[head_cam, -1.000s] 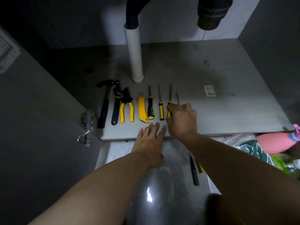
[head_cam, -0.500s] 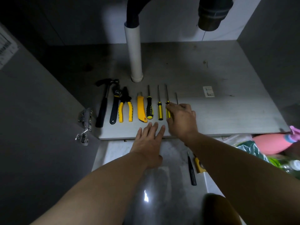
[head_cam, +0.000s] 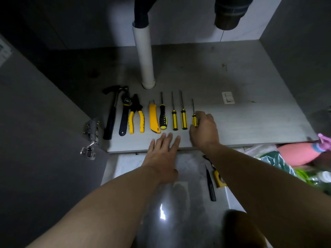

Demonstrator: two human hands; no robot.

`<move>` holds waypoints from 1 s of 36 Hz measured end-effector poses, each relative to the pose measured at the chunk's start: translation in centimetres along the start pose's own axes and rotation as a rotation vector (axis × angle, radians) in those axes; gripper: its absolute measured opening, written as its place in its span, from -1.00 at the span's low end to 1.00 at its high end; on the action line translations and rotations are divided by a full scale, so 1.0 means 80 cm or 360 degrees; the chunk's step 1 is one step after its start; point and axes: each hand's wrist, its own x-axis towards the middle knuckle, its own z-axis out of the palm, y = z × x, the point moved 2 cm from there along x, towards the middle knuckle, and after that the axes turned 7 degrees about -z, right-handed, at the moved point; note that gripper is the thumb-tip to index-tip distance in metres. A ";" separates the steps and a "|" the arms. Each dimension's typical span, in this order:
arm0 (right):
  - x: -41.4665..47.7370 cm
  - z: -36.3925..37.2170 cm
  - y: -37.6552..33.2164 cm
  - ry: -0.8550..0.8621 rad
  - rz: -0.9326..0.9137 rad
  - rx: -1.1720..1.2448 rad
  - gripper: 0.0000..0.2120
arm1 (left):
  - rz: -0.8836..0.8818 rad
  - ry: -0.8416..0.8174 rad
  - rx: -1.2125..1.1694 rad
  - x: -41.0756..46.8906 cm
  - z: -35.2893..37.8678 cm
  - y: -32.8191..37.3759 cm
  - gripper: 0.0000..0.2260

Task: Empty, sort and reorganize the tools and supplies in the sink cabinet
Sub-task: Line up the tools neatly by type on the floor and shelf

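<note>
On the grey cabinet floor (head_cam: 241,126) tools lie in a row: a black hammer (head_cam: 112,113), a dark wrench (head_cam: 124,117), yellow-handled pliers (head_cam: 136,117), a yellow utility knife (head_cam: 154,119), then several screwdrivers (head_cam: 174,119) with yellow and black handles. My right hand (head_cam: 205,130) pinches the handle of the smallest, rightmost screwdriver (head_cam: 194,119). My left hand (head_cam: 163,151) lies flat with straight fingers at the cabinet's front edge, just below the row, holding nothing.
A white drain pipe (head_cam: 145,56) stands behind the row; a second pipe end (head_cam: 228,17) hangs at top right. The open door with its hinge (head_cam: 91,138) is at left. A thin black tool (head_cam: 210,185) and a yellow item (head_cam: 219,179) lie on the floor. Bags (head_cam: 286,158) sit at right.
My right hand has let go of the third slim screwdriver, which now lies straight in the row, and shifted right onto the smallest screwdriver. My left hand has stayed put.
</note>
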 end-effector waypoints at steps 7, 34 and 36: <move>0.005 0.005 -0.006 0.0018 -0.0021 -0.0070 -0.59 | -0.0004 -0.0012 -0.0002 0.000 0.000 -0.001 0.04; -0.086 -0.115 0.114 -0.1166 -0.0246 -0.0775 -0.82 | -0.0222 0.0310 0.0007 -0.037 0.022 0.074 -0.24; -0.100 -0.113 0.130 -0.1244 -0.0176 -0.0745 -0.68 | -0.0084 0.0404 -0.0025 -0.043 0.043 0.091 -0.38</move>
